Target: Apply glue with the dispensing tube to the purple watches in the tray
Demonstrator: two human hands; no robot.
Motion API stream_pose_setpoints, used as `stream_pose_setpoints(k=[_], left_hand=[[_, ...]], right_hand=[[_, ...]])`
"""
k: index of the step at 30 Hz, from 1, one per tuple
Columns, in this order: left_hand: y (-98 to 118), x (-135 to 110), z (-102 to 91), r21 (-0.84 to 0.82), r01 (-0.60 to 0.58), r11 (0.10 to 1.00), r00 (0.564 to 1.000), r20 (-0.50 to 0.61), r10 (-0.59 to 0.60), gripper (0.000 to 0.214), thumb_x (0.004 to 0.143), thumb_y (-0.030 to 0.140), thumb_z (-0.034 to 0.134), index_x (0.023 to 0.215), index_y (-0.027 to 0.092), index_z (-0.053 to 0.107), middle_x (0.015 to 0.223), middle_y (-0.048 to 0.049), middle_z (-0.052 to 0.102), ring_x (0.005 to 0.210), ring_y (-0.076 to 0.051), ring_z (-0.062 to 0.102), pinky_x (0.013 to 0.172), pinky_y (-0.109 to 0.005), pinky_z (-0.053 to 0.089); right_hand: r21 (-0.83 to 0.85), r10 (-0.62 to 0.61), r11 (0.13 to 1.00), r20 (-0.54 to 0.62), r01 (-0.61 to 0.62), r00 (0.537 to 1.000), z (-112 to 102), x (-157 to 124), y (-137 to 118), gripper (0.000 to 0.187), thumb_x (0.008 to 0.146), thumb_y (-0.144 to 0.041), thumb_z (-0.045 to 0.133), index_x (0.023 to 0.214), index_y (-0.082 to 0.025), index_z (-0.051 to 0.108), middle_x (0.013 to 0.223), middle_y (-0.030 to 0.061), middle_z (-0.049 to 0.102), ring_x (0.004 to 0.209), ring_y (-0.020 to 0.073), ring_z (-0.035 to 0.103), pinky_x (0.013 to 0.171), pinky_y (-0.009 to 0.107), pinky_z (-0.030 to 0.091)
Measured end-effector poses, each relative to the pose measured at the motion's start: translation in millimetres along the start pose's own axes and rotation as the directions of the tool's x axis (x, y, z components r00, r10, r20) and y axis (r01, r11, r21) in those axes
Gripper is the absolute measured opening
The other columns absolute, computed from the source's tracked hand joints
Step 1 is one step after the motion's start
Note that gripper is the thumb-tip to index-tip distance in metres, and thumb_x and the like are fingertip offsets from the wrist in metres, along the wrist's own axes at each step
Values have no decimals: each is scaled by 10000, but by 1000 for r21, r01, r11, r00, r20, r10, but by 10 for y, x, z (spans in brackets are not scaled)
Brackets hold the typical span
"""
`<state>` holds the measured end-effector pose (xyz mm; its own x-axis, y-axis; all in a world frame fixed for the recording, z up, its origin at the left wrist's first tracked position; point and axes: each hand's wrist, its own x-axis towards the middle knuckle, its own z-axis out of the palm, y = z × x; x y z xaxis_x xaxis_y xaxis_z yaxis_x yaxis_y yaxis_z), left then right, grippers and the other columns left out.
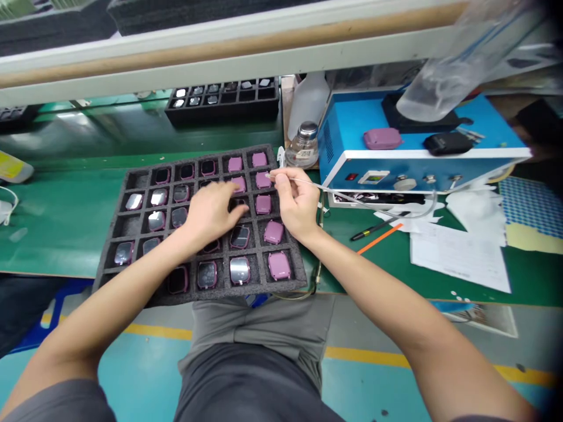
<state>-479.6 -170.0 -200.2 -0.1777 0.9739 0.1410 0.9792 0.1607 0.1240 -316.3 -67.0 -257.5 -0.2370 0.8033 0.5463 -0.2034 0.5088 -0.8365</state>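
Note:
A dark grey foam tray [133, 225] lies at the table's front edge, its compartments holding purple-framed watch cases. Some show dark glass faces; others, such as this purple watch case [279, 265], lie with their purple side up. My left hand [214, 210] is over the middle of the tray, thumb and fingers apart, fingertips at a purple case [238, 184] in the second row. My right hand [298, 202] pinches the end of a thin white hose [347, 193] at the tray's right edge. The hose tip is beside another purple case [263, 180].
A blue control box [378, 170] stands at the right, with a purple case [382, 139] and black pieces on top. A glass bottle [303, 146] stands behind the tray. Papers [460, 253], a pen [373, 230] and an orange stick [380, 238] lie right. A shelf edge [220, 55] runs overhead.

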Motion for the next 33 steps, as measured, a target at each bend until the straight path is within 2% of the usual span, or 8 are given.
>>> stream_pose_setpoints(k=[3,5,8,12,15,17,24,33], left_hand=[[194,-90,-113,162,47,986,979,187,-77,440,924,408,648,1225,87,660,1046,-237,733,965,-438,703,839,-528,535],[205,-54,-147,163,51,985,975,208,-85,422,903,296,633,1264,78,646,1005,-242,739,965,-457,712,850,-555,537],[91,52,-120,-212,71,975,990,136,-43,432,869,183,596,1292,115,653,1083,-199,756,1062,-390,726,962,-530,541],[7,152,39,-832,115,543,990,48,-136,476,833,245,684,1292,129,644,1163,-141,753,1090,-253,730,1001,-388,563],[78,160,192,-958,142,249,968,81,-239,579,764,300,798,1292,129,634,1033,-99,758,982,-212,733,942,-361,589],[133,146,273,-979,151,140,957,109,-270,643,714,305,854,1292,135,630,985,-76,749,928,-199,730,909,-358,604],[131,123,378,-996,67,55,951,47,-306,639,706,344,897,1279,178,667,1275,-106,712,1103,-213,706,1014,-344,569],[202,108,337,-993,116,-38,915,121,-384,498,647,353,941,974,159,618,910,-51,764,776,-138,711,757,-262,590]], right_hand=[[-7,-2,1000,9,2,1000,-2,-3,14,327,1044,-493,564,1016,-206,719,1011,60,749,925,172,732,799,310,608],[11,0,1000,-7,0,1000,0,-5,4,318,1045,-484,568,1017,-205,718,1021,61,748,933,174,737,800,310,612],[51,9,999,-19,-8,1000,8,-10,-48,303,1045,-472,572,1018,-204,711,1024,63,751,938,175,744,806,310,622],[71,11,997,11,-12,1000,27,-21,-121,292,1039,-465,581,1024,-203,711,1012,67,756,929,176,748,824,314,635],[50,14,999,-2,-14,1000,36,-22,-134,295,1034,-467,591,1006,-201,716,995,66,763,883,172,746,809,307,636],[42,27,999,-3,-26,1000,38,-21,-126,294,1031,-468,596,999,-202,717,991,67,765,871,172,744,805,306,635],[37,38,999,7,-39,999,44,-40,-85,267,1031,-441,608,994,-203,725,994,65,754,908,184,743,844,332,634],[61,79,995,17,-79,997,48,-67,-75,290,1021,-479,622,1008,-208,724,1013,72,750,923,197,744,847,364,653]])
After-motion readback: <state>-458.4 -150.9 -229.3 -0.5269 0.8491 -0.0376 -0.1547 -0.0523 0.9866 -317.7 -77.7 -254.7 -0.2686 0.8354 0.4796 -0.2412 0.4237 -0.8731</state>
